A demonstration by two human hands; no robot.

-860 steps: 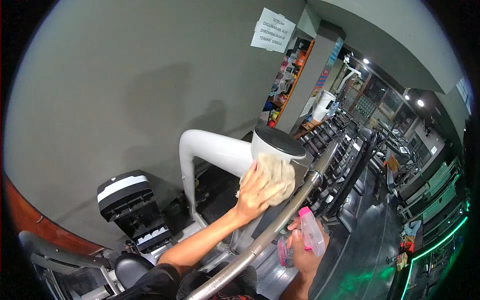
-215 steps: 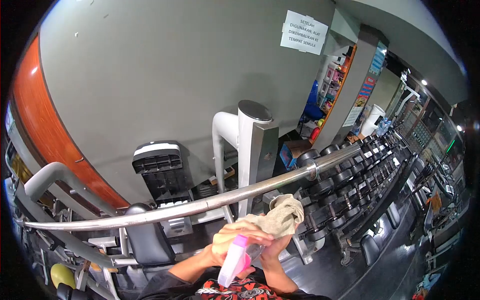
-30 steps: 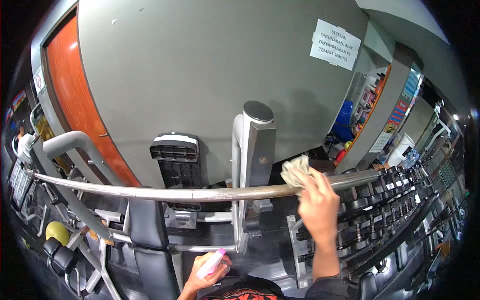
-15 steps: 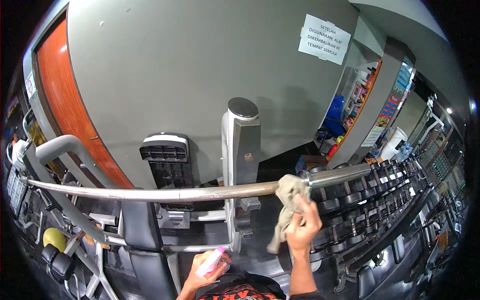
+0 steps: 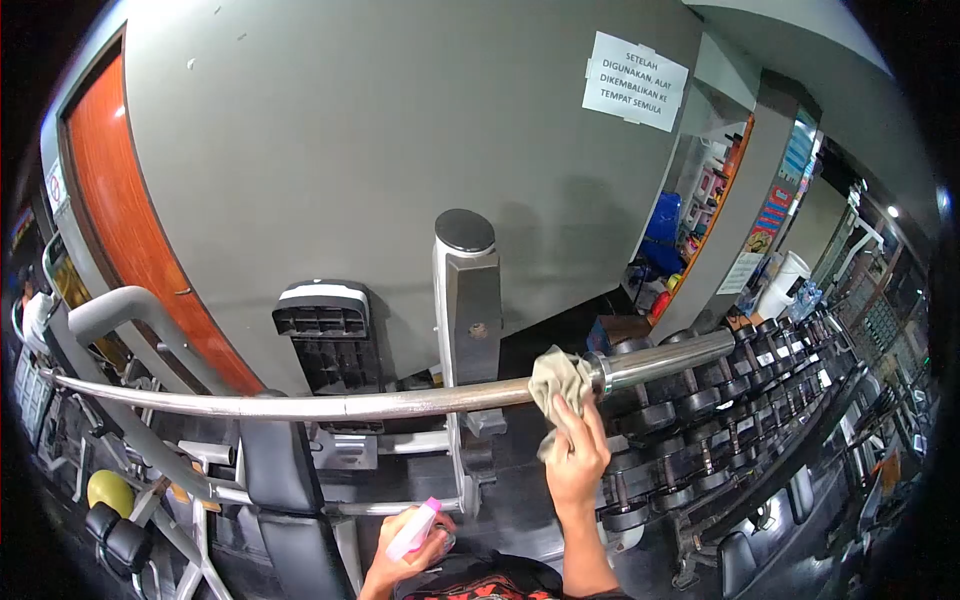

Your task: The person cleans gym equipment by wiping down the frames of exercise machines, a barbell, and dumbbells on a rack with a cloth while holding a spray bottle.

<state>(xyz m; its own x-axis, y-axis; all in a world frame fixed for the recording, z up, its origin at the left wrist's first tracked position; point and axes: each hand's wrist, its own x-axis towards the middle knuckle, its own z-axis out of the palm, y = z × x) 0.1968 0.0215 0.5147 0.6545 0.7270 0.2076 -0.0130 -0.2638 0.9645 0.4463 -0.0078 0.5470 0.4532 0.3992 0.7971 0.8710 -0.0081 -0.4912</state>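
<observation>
A long metal barbell (image 5: 350,405) runs across the view at about chest height, its thicker end sleeve (image 5: 670,361) on the right. My right hand (image 5: 578,462) presses a crumpled beige cloth (image 5: 560,385) against the bar, just left of the sleeve's collar. The cloth wraps over the bar there, and a fold hangs below it. Low in front of my body, my left hand (image 5: 405,548) is closed around a spray bottle (image 5: 415,532) with a pink-and-white top. Most of the bottle's body is hidden by the fingers.
Behind the bar stands a grey upright post (image 5: 470,300). A black padded bench (image 5: 285,500) lies below the bar at left. Rows of dumbbells (image 5: 700,400) fill a rack at right. A yellow ball (image 5: 110,492) sits at far left, and a paper sign (image 5: 636,82) hangs on the wall.
My right hand and the cloth have shifted slightly left, and the cloth is now bunched more tightly on the bar. My left hand still holds the spray bottle. The view has moved a little.
</observation>
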